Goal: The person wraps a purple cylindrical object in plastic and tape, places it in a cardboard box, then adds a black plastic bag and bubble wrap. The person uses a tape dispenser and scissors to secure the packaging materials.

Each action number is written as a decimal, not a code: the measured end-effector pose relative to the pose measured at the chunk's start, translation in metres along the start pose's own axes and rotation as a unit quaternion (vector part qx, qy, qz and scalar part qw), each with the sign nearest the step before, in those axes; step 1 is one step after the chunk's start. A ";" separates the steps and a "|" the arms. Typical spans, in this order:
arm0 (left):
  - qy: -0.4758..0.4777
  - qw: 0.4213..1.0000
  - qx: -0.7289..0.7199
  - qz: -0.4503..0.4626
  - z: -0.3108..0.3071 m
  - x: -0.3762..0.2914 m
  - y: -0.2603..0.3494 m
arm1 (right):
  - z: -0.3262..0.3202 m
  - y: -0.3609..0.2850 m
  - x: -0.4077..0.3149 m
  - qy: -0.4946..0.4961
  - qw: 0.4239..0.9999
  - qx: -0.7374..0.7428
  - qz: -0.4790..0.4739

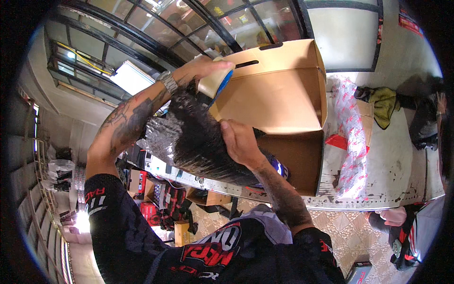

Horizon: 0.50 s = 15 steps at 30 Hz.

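Note:
My left hand (209, 69), with a metal watch at its wrist, holds a cream-coloured roll (214, 83) with a blue inner edge, probably packing tape. Below it, a long bundle in shiny black plastic wrap (202, 145) slants down to the right. My right hand (241, 143) grips the upper edge of this bundle, thumb on top. A blue part with white lettering (279, 168) shows at the bundle's right end. Just behind stands an open brown cardboard box (273, 96), its lid raised. What the wrap encloses is hidden.
Red-printed bubble wrap (349, 138) lies on the worn white worktop (386, 159), right of the box. Farther right is an olive cloth (383, 106). Another person's hand (393, 216) shows at lower right, and another person is at the far right edge. Cartons stand beneath the worktop.

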<state>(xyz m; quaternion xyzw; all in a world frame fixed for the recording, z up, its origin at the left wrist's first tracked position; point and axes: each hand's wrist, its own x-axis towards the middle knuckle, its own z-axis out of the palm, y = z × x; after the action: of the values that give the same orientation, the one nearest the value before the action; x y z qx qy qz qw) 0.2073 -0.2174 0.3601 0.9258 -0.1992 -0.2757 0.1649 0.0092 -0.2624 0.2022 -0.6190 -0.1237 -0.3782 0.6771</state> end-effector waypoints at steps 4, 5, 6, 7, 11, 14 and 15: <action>-0.050 0.993 -0.108 0.025 0.017 -0.011 0.046 | 0.009 0.005 -0.003 -0.021 0.999 -0.021 0.012; -0.062 0.989 -0.132 0.037 0.021 -0.014 0.056 | 0.011 0.007 -0.003 -0.013 0.999 -0.027 0.012; -0.052 0.978 -0.181 0.085 0.028 -0.019 0.064 | 0.015 0.008 -0.002 -0.013 0.999 -0.032 0.013; -0.016 0.984 -0.154 0.094 0.032 -0.023 0.075 | 0.020 0.009 -0.001 -0.004 0.999 -0.037 0.010; 0.044 0.981 -0.077 0.174 0.039 -0.052 0.122 | 0.032 0.016 0.003 -0.008 0.998 -0.063 0.007; 0.084 0.980 -0.012 0.180 0.050 -0.089 0.141 | 0.040 0.026 0.007 0.006 0.994 -0.100 0.048; 0.102 0.978 0.013 0.182 0.056 -0.106 0.140 | 0.042 0.030 0.008 0.031 0.993 -0.109 0.044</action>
<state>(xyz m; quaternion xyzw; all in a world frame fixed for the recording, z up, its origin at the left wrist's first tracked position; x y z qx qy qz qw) 0.0550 -0.3012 0.4209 0.8994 -0.3497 -0.1432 0.2199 0.0468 -0.2278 0.1930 -0.6823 -0.0330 -0.3779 0.6250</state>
